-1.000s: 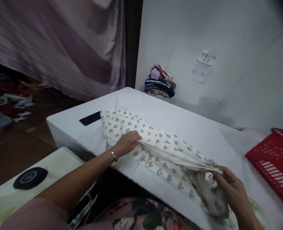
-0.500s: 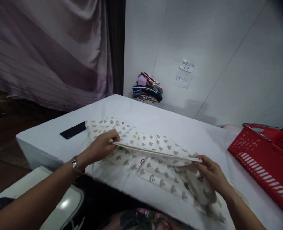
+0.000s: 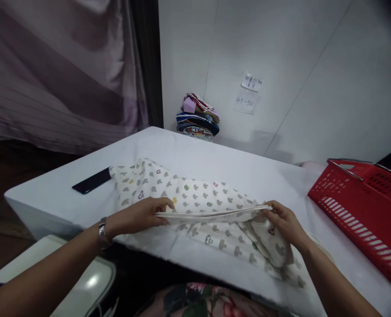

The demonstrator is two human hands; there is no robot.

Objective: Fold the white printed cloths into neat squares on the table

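Two holds: left grip (image 3: 140,215), right grip (image 3: 285,222), each closed on edge of mushroom-print cloth (image 3: 195,191) | cloth on bench (image 3: 182,154), near side | dark slab (image 3: 91,181) at cloth's left end | red basket (image 3: 363,200) right | folded stack (image 3: 198,119) far

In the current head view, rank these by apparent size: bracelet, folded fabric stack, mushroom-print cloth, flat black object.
Largest to smallest, by area in the picture:
1. mushroom-print cloth
2. folded fabric stack
3. flat black object
4. bracelet
The stack is farther away, so real sizes may differ.
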